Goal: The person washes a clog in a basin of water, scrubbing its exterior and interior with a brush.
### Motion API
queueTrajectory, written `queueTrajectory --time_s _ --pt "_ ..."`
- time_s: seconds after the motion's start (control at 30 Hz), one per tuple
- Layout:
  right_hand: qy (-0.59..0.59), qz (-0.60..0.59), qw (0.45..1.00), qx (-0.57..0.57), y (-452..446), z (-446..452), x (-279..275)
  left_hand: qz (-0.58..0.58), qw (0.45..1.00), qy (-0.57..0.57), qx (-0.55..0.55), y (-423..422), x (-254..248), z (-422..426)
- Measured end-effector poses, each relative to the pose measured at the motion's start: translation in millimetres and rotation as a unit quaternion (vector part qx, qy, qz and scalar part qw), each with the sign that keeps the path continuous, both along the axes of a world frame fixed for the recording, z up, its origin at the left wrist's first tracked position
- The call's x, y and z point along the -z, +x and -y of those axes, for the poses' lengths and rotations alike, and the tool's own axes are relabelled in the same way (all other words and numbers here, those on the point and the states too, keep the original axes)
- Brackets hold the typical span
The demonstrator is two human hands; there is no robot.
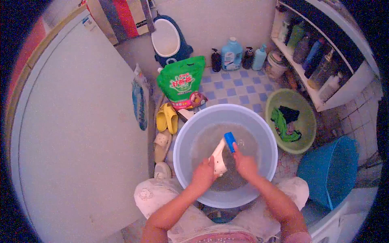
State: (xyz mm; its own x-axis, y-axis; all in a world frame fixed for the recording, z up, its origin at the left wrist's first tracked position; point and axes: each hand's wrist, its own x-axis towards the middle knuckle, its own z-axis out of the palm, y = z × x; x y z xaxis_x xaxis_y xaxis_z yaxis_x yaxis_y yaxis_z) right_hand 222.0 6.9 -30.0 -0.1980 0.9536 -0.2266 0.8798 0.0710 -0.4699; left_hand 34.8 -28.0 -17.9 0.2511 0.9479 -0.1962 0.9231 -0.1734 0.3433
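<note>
A large pale-blue basin (pixel 182 162) of cloudy water stands between my knees. Over it, my left hand (pixel 204 175) is closed on a cream slipper (pixel 219 161) that looks like a clog with small holes. My right hand (pixel 245 165) grips a blue brush (pixel 229 141), whose head touches or nearly touches the slipper's far end. The brush's bristles are hidden from this angle.
Left of the basin lie yellow clogs (pixel 167 118), a beige clog (pixel 163 145) and a green detergent pouch (pixel 182 79). To the right are a green basin (pixel 310 135) with clothes and a blue bucket (pixel 328 174). Bottles (pixel 232 56) line the wall; a shelf (pixel 300 56) stands behind.
</note>
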Motion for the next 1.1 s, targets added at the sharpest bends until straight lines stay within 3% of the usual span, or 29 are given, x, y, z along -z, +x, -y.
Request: queueTrajectory --time_s 0.1,0.17,0.27,0.4,0.6,0.67,0.7,0.87,0.93,1.0,1.1 --pt "-0.006 -0.013 0.997 0.073 6.8 -8.2 12.2 0.005 1.0 -0.009 0.005 2.8 -6.1 -0.4" --pt "0.046 0.0 0.999 -0.015 5.6 1.2 17.1 0.019 1.0 0.008 0.001 -1.2 3.4 0.6" --pt "-0.023 -0.009 0.999 -0.047 -8.8 22.7 4.9 0.039 0.999 0.016 -0.018 -6.8 12.7 3.4" --pt "-0.002 -0.016 0.998 -0.065 -9.6 24.1 2.9 0.045 0.999 0.013 -0.012 -3.8 16.5 1.7" --pt "-0.029 -0.012 0.997 0.074 11.3 -8.4 -6.5 0.007 0.999 -0.038 0.015 11.8 -5.8 -0.8" --pt "0.099 -0.021 0.995 -0.011 12.1 -0.8 1.5 0.03 0.999 -0.032 0.005 10.9 -9.7 0.4" --pt "0.101 -0.021 0.995 -0.013 9.2 2.0 -2.7 0.054 0.998 -0.029 -0.007 10.3 -11.3 0.6" --pt "-0.044 0.099 0.986 -0.13 -10.4 19.1 -37.6 0.095 0.992 0.079 -0.037 9.3 13.6 -7.7" --pt "-0.063 0.077 0.989 -0.111 -9.3 19.5 -27.9 0.1 0.988 0.11 -0.036 10.3 4.9 -12.9" --pt "-0.081 0.055 0.991 -0.093 -6.9 14.9 -14.8 0.013 1.0 -0.019 0.0 12.4 -6.7 -15.2" --pt "-0.025 -0.006 1.0 -0.005 1.4 4.2 -5.8 0.015 1.0 0.027 -0.001 18.5 -6.0 -8.9"
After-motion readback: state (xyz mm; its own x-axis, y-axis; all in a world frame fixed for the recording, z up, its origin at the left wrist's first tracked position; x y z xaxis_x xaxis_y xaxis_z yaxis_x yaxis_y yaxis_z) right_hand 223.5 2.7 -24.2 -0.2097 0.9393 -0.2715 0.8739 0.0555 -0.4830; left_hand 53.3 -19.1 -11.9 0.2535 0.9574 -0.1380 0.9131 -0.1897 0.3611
